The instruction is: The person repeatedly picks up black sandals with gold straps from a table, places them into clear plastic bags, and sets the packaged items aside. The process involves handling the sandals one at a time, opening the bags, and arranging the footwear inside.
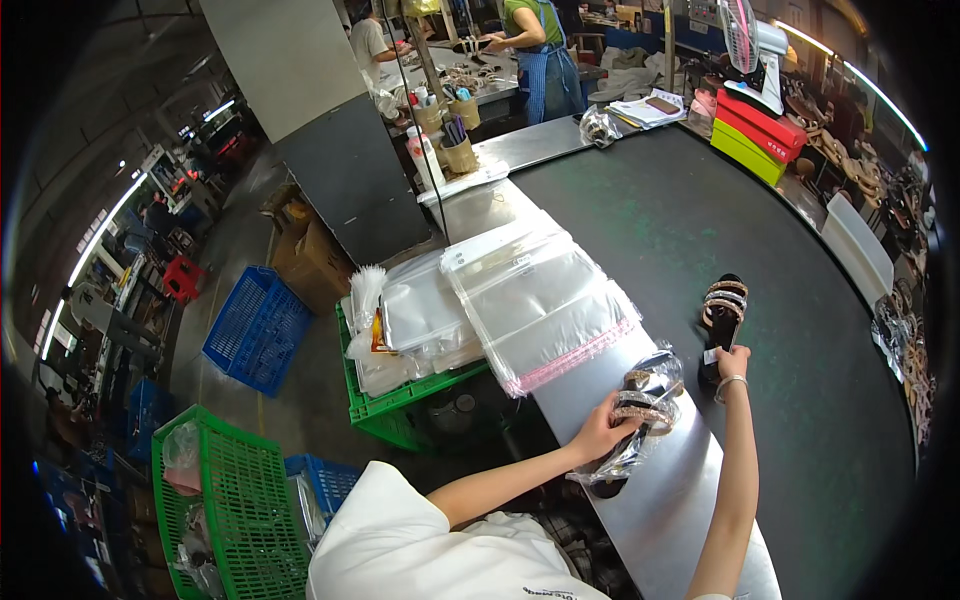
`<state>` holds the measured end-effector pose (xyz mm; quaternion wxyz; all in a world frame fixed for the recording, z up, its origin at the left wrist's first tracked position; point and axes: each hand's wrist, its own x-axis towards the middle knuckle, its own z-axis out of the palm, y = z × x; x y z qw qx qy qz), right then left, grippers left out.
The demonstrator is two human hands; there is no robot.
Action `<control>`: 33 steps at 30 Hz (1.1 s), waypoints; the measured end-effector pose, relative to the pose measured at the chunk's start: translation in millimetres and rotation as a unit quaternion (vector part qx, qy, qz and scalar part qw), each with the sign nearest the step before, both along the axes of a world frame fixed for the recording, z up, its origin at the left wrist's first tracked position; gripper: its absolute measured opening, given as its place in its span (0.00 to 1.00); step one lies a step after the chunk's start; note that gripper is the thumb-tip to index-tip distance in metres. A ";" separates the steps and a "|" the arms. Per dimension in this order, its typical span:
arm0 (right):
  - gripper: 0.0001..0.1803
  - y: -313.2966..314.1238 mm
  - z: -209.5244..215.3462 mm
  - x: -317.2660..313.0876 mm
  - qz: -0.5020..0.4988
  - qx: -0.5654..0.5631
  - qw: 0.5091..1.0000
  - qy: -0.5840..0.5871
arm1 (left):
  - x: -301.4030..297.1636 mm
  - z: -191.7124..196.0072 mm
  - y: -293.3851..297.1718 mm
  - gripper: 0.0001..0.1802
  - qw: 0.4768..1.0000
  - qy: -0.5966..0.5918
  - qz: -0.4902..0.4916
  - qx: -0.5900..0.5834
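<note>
My left hand [598, 432] is closed around sandals in a clear plastic bag [650, 405], over the metal ledge [700, 480]. Glittery straps show through the film; the fingertips are partly hidden by it. Farther right, over the dark belt surface [810, 400], my right hand [735, 364] grips a black sandal [725, 302] with shiny banded straps. It points away from me, and a small pale tag or paper shows by the fingers. Just beyond my left hand lies a stack of clear plastic bags [540, 300] with a pink edge.
A green crate [400, 400] full of plastic bags stands left of the ledge. Blue [258, 330] and green baskets [235, 500] sit on the floor. A fan [760, 60] tops red and lime boxes [750, 145] at far right. Two other people work at a back table.
</note>
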<state>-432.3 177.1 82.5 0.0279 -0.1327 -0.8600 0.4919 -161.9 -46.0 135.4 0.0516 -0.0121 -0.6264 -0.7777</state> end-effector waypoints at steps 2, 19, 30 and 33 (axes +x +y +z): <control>0.25 -8.1 13.8 12.8 -0.009 -0.166 0.982 -0.092 | 1.3 -3.5 -2.9 0.31 1.000 0.005 0.009 0.014; 0.18 -112.1 127.0 241.8 0.171 -0.325 0.923 0.114 | -22.1 73.1 -26.7 0.31 0.964 0.013 0.071 0.255; 0.26 -125.4 137.7 246.4 0.262 0.132 0.956 -0.030 | -69.6 18.4 -194.3 0.07 0.811 0.265 0.060 -0.518; 0.28 -120.9 110.6 248.3 0.246 -0.024 0.969 -0.005 | -74.3 11.0 -197.1 0.08 0.940 0.108 0.031 -0.321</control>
